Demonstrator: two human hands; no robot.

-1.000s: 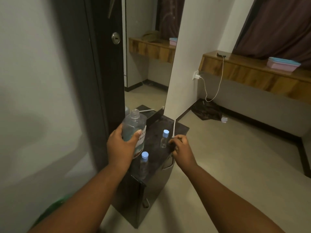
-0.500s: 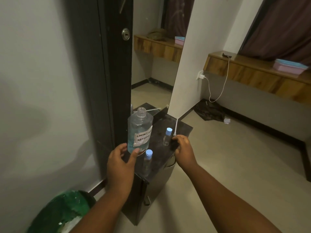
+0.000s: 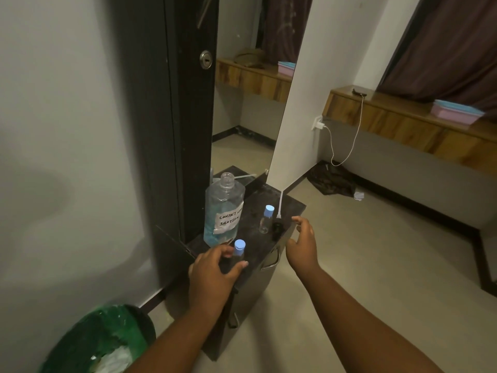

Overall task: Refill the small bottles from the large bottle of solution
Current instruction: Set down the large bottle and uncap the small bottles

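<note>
The large bottle stands uncapped on the dark cabinet top, about half full of blue liquid, with a handwritten "contact lens solution" label. Just in front of it is a small clear bottle with a blue cap; my left hand curls around its lower body, thumb on one side and fingers on the other. A second small blue-capped bottle stands further right. Beside it lies a black cap. My right hand hovers at the cabinet's right edge, fingers apart, holding nothing.
A mirror in a dark frame rises right behind the cabinet. A green bin sits on the floor at lower left. A white cable drapes onto the cabinet's far corner. A wooden shelf runs along the right wall.
My left hand set the large bottle down on the cabinet, released it and moved onto the near small bottle. My right hand lifted slightly off the cabinet edge and opened.
</note>
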